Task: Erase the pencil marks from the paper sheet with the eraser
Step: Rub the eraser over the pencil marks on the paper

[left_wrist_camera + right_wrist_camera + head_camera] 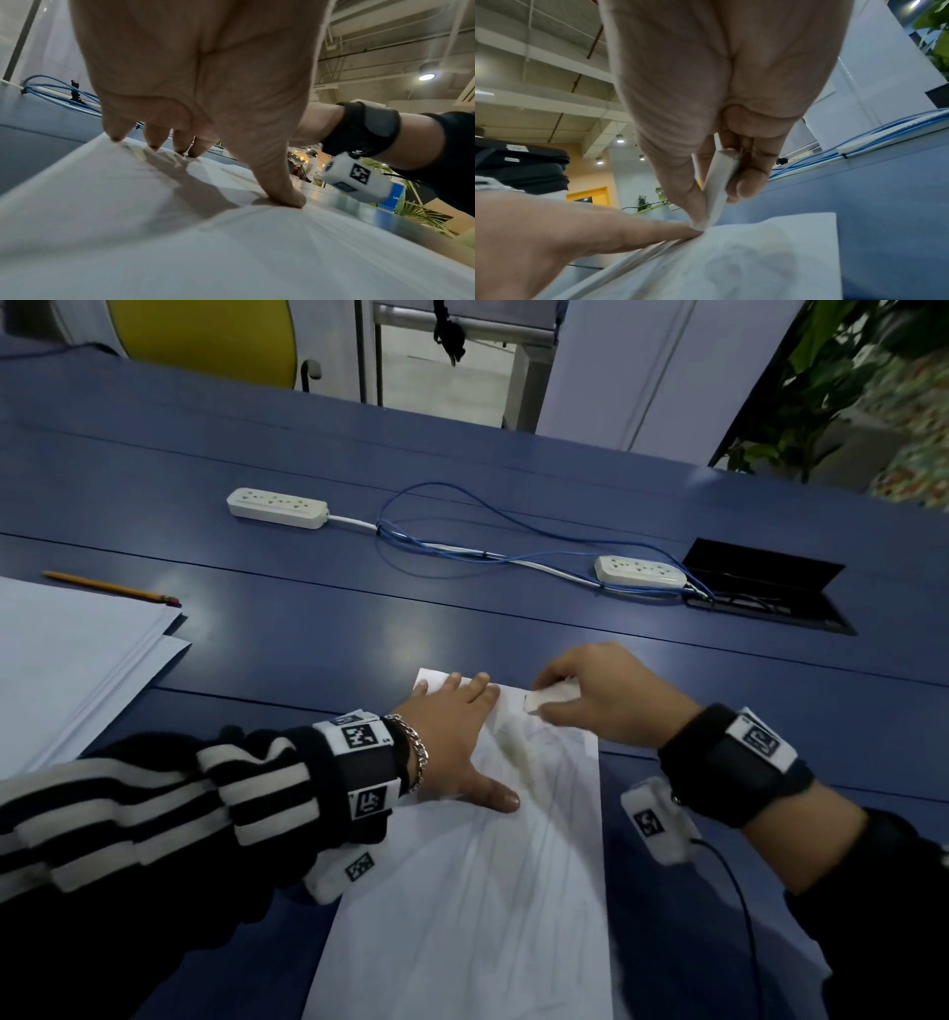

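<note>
A white paper sheet [493, 891] with faint pencil lines lies on the blue table in front of me. My left hand [457, 742] presses flat on its upper left part, fingers spread and thumb out; the left wrist view shows the fingertips [154, 146] and thumb on the paper [180, 253]. My right hand [601, 695] pinches a white eraser [547, 697] between thumb and fingers at the sheet's far end, right next to the left fingertips. In the right wrist view the eraser [718, 188] stands on edge, its lower tip on the paper [757, 263].
A stack of white sheets [67, 660] lies at the left with a yellow pencil [110, 589] beyond it. Two white power strips [277, 507] [641, 570] joined by blue cables [462, 546] lie farther back. An open black cable hatch [765, 582] is at the right.
</note>
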{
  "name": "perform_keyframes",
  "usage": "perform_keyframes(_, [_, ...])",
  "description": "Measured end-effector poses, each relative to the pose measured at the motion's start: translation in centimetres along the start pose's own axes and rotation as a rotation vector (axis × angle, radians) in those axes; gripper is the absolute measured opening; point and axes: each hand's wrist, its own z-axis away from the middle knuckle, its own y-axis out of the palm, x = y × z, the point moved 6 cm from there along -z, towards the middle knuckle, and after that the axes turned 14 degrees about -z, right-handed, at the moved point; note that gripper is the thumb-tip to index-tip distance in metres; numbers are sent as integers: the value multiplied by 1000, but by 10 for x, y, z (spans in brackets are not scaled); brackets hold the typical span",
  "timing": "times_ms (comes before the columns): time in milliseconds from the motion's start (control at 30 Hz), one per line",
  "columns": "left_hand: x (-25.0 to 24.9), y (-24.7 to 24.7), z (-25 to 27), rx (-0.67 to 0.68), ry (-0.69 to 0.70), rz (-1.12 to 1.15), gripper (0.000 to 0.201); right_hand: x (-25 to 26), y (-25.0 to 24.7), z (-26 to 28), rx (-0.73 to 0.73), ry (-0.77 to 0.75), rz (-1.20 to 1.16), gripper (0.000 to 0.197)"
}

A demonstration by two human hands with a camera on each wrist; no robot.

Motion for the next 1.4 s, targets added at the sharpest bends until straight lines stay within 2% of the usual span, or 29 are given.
perform_keyframes(200, [2,9,-2,66,-28,-55,151,2,18,-12,1,-14,79,33])
perform_keyframes(367, [2,6,0,102,-44,-95,157,20,39,13,142,-137,59,26])
perform_keyframes(533, [-2,3,5,158,-68,-67,161,-2,13,-17,3,-22,132,31])
perform_keyframes(600, [-3,2,6,183,-71,-74,161,10,26,-4,64,-76,162,29])
perform_keyframes(667, [-4,1,6,201,-71,-88,161,25,42,16,187,-158,147,28])
perform_keyframes(733, [-4,1,7,207,-71,-87,161,25,40,16,236,-166,157,29])
perform_keyframes(867, [-3,1,7,211,-79,-74,161,2,13,-15,76,-56,157,34])
perform_keyframes(933, [-3,0,7,220,-79,-79,161,7,18,-9,78,-70,171,31])
perform_keyframes(1067, [-4,0,7,230,-83,-98,162,24,37,16,227,-152,176,26])
perform_keyframes(1267, [-3,-1,7,232,-88,-103,161,2,11,-17,47,-25,184,31])
perform_keyframes(1400, [-4,0,7,247,-89,-115,162,24,35,16,206,-114,209,24])
